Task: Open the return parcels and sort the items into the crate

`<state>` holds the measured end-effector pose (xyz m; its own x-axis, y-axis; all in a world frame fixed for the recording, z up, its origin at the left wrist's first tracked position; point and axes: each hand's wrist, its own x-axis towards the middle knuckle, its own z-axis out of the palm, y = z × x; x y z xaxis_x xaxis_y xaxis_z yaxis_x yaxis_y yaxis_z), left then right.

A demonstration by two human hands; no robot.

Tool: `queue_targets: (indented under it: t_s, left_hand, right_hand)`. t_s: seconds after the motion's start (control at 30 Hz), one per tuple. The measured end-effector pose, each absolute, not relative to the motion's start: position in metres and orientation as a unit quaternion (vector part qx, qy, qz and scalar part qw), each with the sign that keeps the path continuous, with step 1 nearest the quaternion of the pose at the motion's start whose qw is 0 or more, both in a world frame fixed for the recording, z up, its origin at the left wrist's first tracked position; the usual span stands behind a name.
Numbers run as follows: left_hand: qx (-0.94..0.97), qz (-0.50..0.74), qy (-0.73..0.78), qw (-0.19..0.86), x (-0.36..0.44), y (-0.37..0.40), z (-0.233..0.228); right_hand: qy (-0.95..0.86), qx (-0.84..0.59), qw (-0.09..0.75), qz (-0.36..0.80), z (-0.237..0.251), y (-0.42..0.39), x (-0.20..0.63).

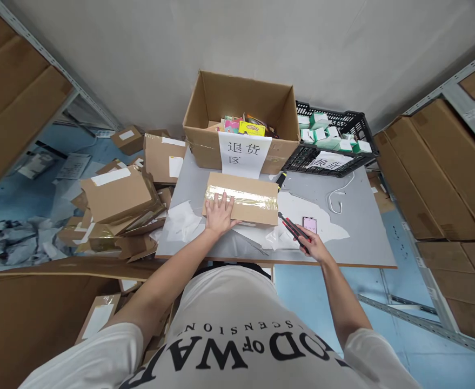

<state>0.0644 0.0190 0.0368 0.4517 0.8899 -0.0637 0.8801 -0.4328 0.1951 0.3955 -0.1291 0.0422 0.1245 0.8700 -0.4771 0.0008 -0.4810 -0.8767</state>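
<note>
A closed cardboard box [257, 202] lies flat on the grey table, with shiny clear tape running along its top. My left hand [219, 215] rests on the left part of that box, fingers spread over the tape. In my right hand [313, 246] is a red and black utility knife [295, 229], its tip close to the box's right end. Just beyond the knife a phone [309, 224] with a lit pinkish screen lies on white paper. Behind the box's right end shows a yellow and black tool [281, 180], partly hidden.
A large open carton [205, 143] with colourful packs and a paper sign stands at the table's back. Beside it, a black crate [361, 129] holds green-and-white boxes. A white cable [331, 202] lies at right. Used boxes [113, 197] pile up left; shelved cartons [423, 178] flank the right.
</note>
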Motion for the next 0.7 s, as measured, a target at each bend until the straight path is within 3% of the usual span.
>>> queue_targets:
  t_s: [0.33, 0.57, 0.7]
  left_hand:
    - [0.854, 0.037, 0.511, 0.091, 0.063, 0.018, 0.035]
    - [0.854, 0.047, 0.507, 0.105, 0.06, 0.016, 0.04]
    - [0.837, 0.089, 0.518, 0.154, 0.054, 0.018, 0.045]
  right_hand:
    - [-0.309, -0.641, 0.414, 0.568, 0.029, -0.167, 0.384]
    - [-0.274, -0.658, 0.548, 0.438, 0.02, -0.149, 0.382]
    - [-0.243, -0.628, 0.597, 0.436, 0.015, -0.118, 0.368]
